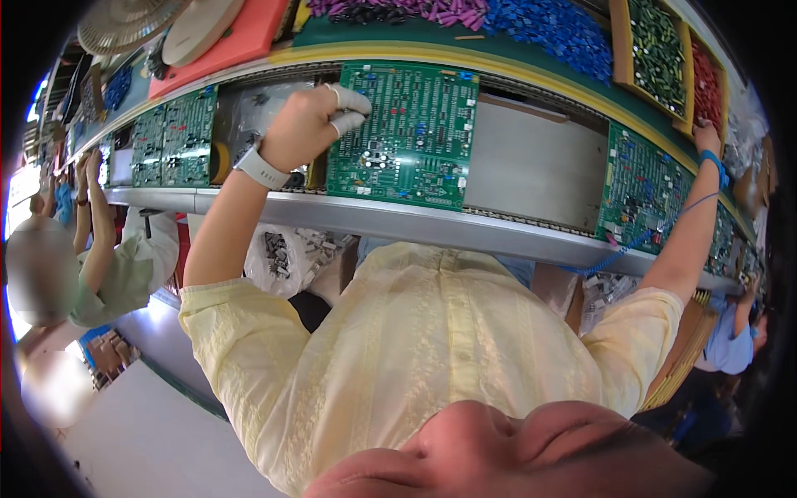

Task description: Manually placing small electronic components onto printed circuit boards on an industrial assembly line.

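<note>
A green circuit board point(407, 137) filled with small parts sits on the line in front of me. My left hand point(311, 124) is over its upper left edge, with white finger cots on the thumb and finger. Those tips are drawn together in a pinch; whatever is between them, if anything, is too small to make out. Far to the right, my right hand point(707, 139) reaches to a yellow-edged bin of red components point(706, 83). Its fingers are small and partly hidden there. A blue wrist strap point(714, 166) with a coiled cord circles that wrist.
More circuit boards point(635, 187) lie along the metal rail point(531, 232). Green parts point(656, 50) fill another bin; blue parts point(548, 33) and purple parts point(448, 10) are heaped on the shelf. A co-worker point(116, 266) stands at the left; bagged parts point(286, 257) hang below the rail.
</note>
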A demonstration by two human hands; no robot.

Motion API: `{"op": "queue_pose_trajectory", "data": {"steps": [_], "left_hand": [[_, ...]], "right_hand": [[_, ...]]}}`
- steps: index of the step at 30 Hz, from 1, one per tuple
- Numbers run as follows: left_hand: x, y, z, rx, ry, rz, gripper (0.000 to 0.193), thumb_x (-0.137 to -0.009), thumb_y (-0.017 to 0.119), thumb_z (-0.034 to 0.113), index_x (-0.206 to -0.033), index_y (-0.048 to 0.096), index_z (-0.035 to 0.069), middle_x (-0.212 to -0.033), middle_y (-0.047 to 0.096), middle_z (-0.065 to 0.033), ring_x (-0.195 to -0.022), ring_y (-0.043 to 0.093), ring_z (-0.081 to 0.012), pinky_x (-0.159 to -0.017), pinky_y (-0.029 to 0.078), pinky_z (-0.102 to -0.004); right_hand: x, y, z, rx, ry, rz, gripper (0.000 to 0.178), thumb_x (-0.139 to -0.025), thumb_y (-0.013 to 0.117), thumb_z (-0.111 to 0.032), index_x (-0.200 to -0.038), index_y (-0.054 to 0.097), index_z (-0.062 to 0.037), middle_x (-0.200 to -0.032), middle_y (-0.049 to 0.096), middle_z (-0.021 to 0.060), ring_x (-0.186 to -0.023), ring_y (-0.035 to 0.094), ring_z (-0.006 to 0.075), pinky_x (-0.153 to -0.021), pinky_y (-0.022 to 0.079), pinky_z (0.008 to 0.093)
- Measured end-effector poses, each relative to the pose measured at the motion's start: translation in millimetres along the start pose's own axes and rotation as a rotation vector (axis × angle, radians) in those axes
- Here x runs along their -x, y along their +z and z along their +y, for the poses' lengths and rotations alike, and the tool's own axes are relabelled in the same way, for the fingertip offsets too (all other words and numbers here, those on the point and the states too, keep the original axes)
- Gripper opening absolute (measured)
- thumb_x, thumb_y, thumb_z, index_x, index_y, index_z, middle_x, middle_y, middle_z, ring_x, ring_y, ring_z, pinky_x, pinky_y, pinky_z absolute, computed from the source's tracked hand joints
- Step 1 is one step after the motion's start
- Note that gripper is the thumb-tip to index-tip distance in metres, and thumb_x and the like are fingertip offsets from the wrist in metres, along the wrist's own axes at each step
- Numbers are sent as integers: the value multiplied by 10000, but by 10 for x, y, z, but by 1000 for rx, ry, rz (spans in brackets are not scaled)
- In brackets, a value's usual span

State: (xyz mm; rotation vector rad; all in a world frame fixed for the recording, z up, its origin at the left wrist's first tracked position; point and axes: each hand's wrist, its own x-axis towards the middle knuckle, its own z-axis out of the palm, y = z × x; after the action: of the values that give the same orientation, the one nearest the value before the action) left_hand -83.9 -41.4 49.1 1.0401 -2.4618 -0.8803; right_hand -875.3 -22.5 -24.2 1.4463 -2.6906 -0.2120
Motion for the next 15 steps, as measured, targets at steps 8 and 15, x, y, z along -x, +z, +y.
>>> {"op": "queue_pose_trajectory", "data": {"steps": [8,15], "left_hand": [[266,14,88,-114,-132,-149,170,-769,649,74,-935,648,37,-851,652,-133,-707,624,-229,-633,481,-294],[89,182,106,-142,53,-87,149,-769,636,130,-904,652,69,-845,648,-115,-764,614,-278,-680,490,-351]], "right_hand": [[124,-5,-34,-84,-23,43,407,-817,531,-277,-1164,551,-65,-1180,561,144,-1095,519,332,-923,408,389],[319,-189,-196,-109,102,158,379,-828,462,-335,-1136,583,-151,-1115,596,133,-1055,544,334,-898,425,398]]}}
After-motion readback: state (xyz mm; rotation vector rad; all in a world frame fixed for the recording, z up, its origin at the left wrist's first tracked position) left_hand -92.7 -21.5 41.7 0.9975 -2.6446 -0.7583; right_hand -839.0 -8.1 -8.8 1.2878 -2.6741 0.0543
